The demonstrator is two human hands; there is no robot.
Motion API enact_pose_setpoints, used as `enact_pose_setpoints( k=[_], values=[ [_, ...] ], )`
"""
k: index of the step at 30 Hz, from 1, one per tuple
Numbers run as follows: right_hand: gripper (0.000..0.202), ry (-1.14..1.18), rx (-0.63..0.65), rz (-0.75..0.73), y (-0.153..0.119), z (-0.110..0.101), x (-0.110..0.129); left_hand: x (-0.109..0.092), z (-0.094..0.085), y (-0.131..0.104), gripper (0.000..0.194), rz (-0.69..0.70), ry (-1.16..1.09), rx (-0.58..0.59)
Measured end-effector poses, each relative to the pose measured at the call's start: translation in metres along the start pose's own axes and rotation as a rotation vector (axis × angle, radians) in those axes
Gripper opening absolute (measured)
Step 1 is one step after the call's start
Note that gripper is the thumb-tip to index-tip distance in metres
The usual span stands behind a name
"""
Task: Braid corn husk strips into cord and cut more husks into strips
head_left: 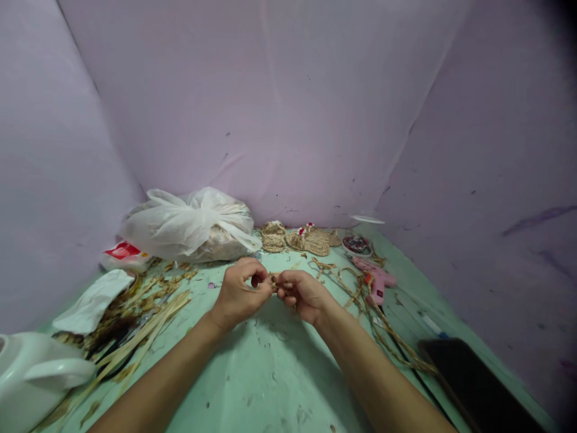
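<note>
Between both hands was a straw piece (273,282), and the left hand (243,290) and the right hand (306,296) each pinched it with their fingertips. It looked light, bendy and easy to fray, so its two sides seemed the best spots for a soft pinch. To the right of the right hand lay loose cord (421,362).

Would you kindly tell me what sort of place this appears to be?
Probably a small handicraft workspace: a pink glue gun, loose dry fibre strips and woven sole-shaped pieces with red beads or similar trim suggest it.
</note>
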State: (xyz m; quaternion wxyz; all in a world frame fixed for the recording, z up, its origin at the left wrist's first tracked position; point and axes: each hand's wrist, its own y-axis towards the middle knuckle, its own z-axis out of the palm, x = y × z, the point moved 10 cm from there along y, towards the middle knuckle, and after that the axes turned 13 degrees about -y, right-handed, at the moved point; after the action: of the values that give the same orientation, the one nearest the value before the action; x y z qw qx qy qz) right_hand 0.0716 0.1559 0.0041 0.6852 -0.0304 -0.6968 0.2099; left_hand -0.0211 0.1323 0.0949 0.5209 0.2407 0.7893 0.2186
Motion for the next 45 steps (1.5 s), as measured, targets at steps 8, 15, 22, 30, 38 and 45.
enact_pose_setpoints(
  k=[8,15,22,30,38,45],
  values=[
    [0.015,-0.587,-0.116,-0.489,-0.019,-0.005,0.05,0.04,0.003,-0.002,0.006,-0.417,-0.246,0.043],
    [0.02,-0.293,0.145,-0.262,-0.01,0.008,0.022,0.049,0.014,-0.001,0.006,-0.519,-0.489,0.053],
    [0.021,-0.062,-0.018,-0.126,0.006,-0.01,0.002,0.067,0.041,-0.024,0.038,-0.833,-0.66,0.132],
    [0.02,-0.124,-0.254,-0.13,0.009,-0.029,-0.005,0.077,0.071,-0.054,0.021,-1.161,-0.907,0.126],
    [0.019,-0.146,-0.442,-0.117,0.013,-0.055,-0.012,0.1,0.079,-0.046,0.033,-1.098,-0.651,0.028],
    [0.017,-0.373,-0.603,-0.021,0.04,-0.096,-0.028,0.113,0.096,-0.022,0.019,-0.911,-0.226,0.04]
  ],
)
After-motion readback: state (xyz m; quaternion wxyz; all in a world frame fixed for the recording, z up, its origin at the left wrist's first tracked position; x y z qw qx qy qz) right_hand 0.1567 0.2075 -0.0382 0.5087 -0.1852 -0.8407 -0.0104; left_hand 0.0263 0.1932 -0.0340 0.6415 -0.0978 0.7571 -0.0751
